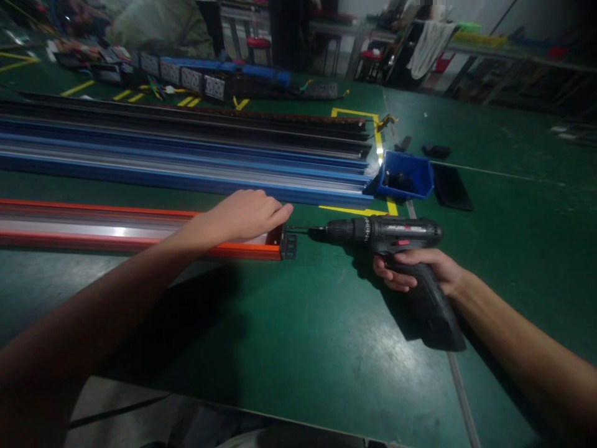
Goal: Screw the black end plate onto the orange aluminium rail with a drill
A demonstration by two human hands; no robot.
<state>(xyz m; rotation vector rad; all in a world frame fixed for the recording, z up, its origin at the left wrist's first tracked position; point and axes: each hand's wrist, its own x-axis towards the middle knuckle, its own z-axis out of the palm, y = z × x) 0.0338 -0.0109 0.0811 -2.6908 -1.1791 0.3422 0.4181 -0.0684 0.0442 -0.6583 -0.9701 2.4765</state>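
My right hand (420,267) is wrapped round the grip of a black cordless drill (396,233), which points left. The drill's long thin bit reaches the black end cap (289,244) on an orange metal channel (252,251). My left hand (247,214) grips the channel close to this end, with the thumb near the cap and the other fingers mostly hidden. The channel lies lengthwise on the green table and runs out of view at the left. Whether the bit sits in a screw is too small to make out.
Behind the channel lie long blue profiles (280,171) and black profiles (280,127). A blue bin (405,174) with dark parts stands at their right end, beside a flat black object (451,186). Socket strips (214,86) and wires lie farther back, near a person (158,28).
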